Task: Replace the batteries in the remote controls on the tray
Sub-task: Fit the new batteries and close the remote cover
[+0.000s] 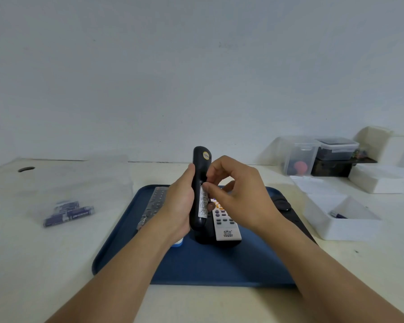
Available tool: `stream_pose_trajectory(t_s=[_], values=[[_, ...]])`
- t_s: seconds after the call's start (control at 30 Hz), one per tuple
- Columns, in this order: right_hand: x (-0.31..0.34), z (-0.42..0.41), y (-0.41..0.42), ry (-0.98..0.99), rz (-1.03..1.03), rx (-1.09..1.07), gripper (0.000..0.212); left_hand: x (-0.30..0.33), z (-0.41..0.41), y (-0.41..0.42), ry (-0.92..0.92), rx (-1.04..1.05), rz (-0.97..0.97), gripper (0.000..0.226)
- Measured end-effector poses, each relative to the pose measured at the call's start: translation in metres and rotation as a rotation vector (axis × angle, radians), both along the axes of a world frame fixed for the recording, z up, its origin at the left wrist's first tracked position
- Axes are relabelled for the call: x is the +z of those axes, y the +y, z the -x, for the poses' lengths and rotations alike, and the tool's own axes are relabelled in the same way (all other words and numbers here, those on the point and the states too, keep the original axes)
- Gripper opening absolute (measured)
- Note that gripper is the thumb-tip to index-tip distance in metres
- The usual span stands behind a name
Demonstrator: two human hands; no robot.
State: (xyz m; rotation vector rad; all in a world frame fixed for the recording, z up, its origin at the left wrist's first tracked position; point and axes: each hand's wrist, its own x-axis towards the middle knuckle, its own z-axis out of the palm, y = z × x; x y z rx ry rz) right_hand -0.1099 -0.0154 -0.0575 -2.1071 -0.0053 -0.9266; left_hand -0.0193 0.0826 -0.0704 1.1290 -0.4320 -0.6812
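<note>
My left hand (pixel 179 206) grips a black remote (pixel 200 183) upright above the dark blue tray (pixel 196 264), its back with a white label facing me. My right hand (pixel 236 194) has curled fingers, and its thumb and fingertips press on the remote's back near the top of the label. A white remote (pixel 225 223) lies on the tray behind the hands. A grey remote in a clear wrap (pixel 155 201) lies at the tray's left. Something small, white and blue, (pixel 177 243) peeks out under my left wrist.
Purple batteries in a clear bag (pixel 68 213) lie on the table at left. A white open box (pixel 336 217) holding one battery (pixel 338 215) stands right of the tray. Clear and white containers (pixel 317 157) line the back right. A black object (pixel 282 203) sits on the tray's right edge.
</note>
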Motion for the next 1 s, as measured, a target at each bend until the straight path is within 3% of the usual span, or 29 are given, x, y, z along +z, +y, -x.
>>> stream_pose_trajectory(t_s=[0.33, 0.5, 0.6, 0.7, 0.8, 0.9, 1.0], values=[[-0.001, -0.004, -0.009, 0.063, 0.023, 0.034, 0.017, -0.003, 0.007, -0.003, -0.114, 0.05, -0.044, 0.049], [0.003, -0.002, -0.015, 0.095, -0.039, 0.116, 0.017, -0.003, 0.006, -0.003, -0.078, 0.065, -0.047, 0.051], [0.009, 0.002, -0.017, 0.108, -0.152, 0.186, 0.017, 0.003, 0.003, -0.001, 0.066, 0.056, -0.009, 0.057], [0.015, 0.005, -0.028, 0.083, -0.443, 0.163, 0.02, 0.004, -0.003, 0.0, 0.171, 0.075, 0.021, 0.057], [0.016, 0.009, -0.056, 0.113, -0.714, 0.014, 0.016, 0.003, -0.006, 0.0, 0.213, 0.078, 0.056, 0.039], [0.009, 0.013, -0.071, 0.274, -0.734, -0.084, 0.015, 0.004, -0.004, 0.001, 0.214, 0.019, 0.065, 0.012], [0.0, 0.007, -0.062, 0.389, -0.76, -0.003, 0.014, 0.002, -0.003, 0.0, 0.195, 0.007, 0.04, 0.041]])
